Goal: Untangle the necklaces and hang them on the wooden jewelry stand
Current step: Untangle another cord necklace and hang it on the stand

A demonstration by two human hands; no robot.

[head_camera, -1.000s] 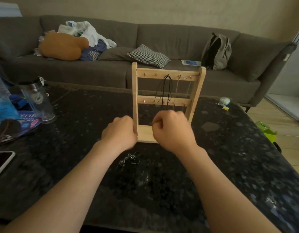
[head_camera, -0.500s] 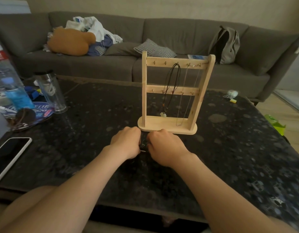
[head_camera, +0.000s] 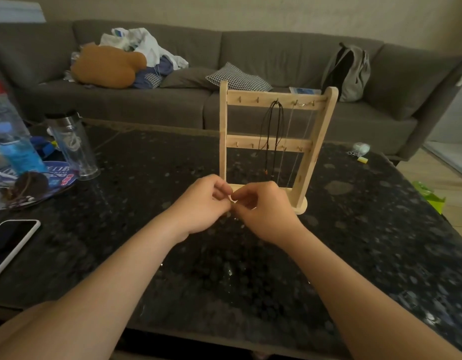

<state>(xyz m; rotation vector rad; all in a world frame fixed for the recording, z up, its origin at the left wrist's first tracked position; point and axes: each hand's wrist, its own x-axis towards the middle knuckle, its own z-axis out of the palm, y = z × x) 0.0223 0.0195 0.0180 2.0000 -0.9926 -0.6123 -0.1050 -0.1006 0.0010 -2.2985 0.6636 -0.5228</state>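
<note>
Wood, pale and upright: the jewelry stand (head_camera: 275, 142) sits on the dark speckled table (head_camera: 380, 242). From the stand's top bar hang a black cord necklace (head_camera: 274, 131) and, toward its right post, two thin chains (head_camera: 302, 104). Just in front of the stand's base the two hands meet. The left hand (head_camera: 201, 206) and the right hand (head_camera: 266, 211) both have curled fingers, their tips pinching a small glinting piece (head_camera: 233, 202) that is too small to make out. Left of the stand are a clear tumbler (head_camera: 74, 146) and a blue bottle (head_camera: 17, 149), with a phone (head_camera: 11, 242) farther left. Behind the stand a grey sofa (head_camera: 250, 48) holds a checked cushion (head_camera: 237, 77) and a grey backpack (head_camera: 348, 71).
</note>
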